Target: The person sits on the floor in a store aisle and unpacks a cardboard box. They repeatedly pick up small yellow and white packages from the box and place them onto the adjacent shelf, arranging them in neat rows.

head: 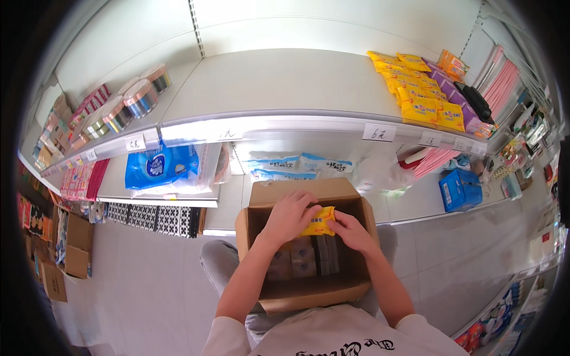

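A yellow soap packet (321, 221) is held over an open cardboard box (311, 298). My right hand (352, 230) grips its right end between thumb and fingers. My left hand (291, 216) lies over the packet's left part, its thumb along the top edge; whether it grips the packet is hidden. Inside the box, below my hands, lie several small boxed packs (303, 258), dim in the shadow. Similar yellow packets (418, 109) stand in rows and stacked layers at the right of the shelf above, beside purple packs (449, 91).
The white shelf's front rail (276, 127) with price tags runs across beyond the box. Round tubs of coloured items (140, 93) stand at its left. On the lower shelf are a blue packet (156, 164), white-and-blue bags (285, 173) and a blue box (461, 189). Cardboard boxes (78, 240) stand at far left.
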A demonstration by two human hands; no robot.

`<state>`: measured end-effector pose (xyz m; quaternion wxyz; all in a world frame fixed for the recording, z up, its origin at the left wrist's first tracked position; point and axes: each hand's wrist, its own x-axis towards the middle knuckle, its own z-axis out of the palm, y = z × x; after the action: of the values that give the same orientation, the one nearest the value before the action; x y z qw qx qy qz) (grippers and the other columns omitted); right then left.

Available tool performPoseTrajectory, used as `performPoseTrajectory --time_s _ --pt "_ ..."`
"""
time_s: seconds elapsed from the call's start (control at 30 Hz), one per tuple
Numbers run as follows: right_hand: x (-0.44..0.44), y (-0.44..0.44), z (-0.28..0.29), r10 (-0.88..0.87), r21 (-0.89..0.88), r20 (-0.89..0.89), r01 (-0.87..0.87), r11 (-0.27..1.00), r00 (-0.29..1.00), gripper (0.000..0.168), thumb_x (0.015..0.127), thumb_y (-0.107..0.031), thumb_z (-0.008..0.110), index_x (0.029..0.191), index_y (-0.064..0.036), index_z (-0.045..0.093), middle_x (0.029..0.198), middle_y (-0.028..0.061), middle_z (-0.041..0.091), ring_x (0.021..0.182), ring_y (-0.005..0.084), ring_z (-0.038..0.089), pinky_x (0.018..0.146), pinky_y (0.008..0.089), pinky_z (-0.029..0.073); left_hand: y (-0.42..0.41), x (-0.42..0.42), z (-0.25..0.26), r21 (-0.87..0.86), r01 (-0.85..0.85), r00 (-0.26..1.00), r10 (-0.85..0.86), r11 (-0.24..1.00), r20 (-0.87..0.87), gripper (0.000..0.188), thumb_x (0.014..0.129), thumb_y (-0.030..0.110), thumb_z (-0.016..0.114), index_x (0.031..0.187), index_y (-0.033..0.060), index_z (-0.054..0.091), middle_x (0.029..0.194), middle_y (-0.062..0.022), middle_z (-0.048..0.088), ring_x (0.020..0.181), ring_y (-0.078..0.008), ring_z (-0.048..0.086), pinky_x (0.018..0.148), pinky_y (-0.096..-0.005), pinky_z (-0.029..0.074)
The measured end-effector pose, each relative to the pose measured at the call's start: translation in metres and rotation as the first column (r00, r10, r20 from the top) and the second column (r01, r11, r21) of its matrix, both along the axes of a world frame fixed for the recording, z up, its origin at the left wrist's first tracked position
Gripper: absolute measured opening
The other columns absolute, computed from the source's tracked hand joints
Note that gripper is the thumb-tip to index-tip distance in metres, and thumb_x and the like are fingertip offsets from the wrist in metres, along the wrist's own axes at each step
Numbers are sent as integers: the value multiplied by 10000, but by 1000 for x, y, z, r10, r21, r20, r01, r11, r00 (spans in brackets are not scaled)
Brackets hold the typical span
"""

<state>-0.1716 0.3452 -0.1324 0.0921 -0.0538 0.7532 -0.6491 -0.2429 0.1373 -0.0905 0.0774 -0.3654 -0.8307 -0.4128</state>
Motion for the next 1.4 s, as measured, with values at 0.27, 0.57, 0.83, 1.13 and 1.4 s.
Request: performPoseTrajectory --time_s 0.27,0.57,0.83,1.13,1.4 --pt "12 5 12 18 -432 68 13 902 998 315 1055 -191 435 1297 0 496 1173 101 625 989 219 670 900 330 535 4 6 8 15 -33 998 32 999 56 161 943 169 551 938 20 615 911 -163 632 899 -363 616 749 -427 495" --pt "16 8 13 30 -457 135 35 889 990 325 1034 -178 488 1313 -12 486 1206 101 620 973 209 676 852 347 570 3 9 4 -88 -191 981 188 978 -43 208 915 204 607 770 56 619 661 -132 630 633 -372 622 593 -466 498" --pt "6 9 14 14 -315 147 33 949 989 317 940 -128 644 1224 -16 559 1113 85 671 918 171 681 825 315 563 9 12 3 -41 -199 967 189 979 -168 158 876 167 661 755 73 619 651 -110 624 607 -308 632 569 -419 509" --pt "0 56 89 37 227 -85 -16 974 996 307 855 -90 744 1136 -30 636 998 46 684 860 128 667 763 262 539 9 17 2 143 -135 990 127 980 59 131 875 117 670 995 74 640 696 -79 649 607 -269 639 574 -366 502" --pt "-67 167 260 -316 146 -772 638 756 551 244 925 -120 663 1128 10 621 896 74 694 786 115 656 677 246 527 10 14 -1 81 61 997 -56 995 -62 76 894 116 639 953 68 645 739 -104 665 690 -306 654 620 -401 512"
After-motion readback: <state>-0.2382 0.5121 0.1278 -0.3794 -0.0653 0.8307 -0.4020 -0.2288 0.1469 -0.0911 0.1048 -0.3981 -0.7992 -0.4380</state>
